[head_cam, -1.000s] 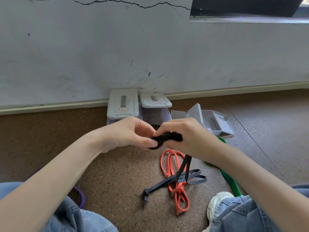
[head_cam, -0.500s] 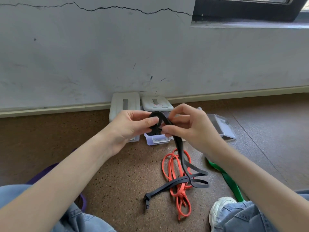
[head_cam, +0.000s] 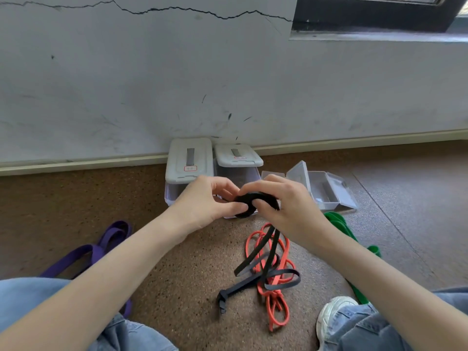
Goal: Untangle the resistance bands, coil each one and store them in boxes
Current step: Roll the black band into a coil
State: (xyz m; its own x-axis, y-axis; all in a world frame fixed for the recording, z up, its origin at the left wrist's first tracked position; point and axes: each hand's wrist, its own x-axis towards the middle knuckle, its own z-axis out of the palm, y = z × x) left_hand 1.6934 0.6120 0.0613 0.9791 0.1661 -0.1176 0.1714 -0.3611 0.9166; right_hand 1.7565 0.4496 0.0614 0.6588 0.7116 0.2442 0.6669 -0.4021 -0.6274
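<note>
The person has bare forearms, with no sleeves to see. They wear light blue denim jeans (head_cam: 45, 297) with visible seams, and a white sneaker (head_cam: 334, 312) on one foot.

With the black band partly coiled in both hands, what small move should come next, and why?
Probably one more wrap: the left hand and right hand pinch a small coil of the black band, but its tail hangs down across the orange band on the floor.
</note>
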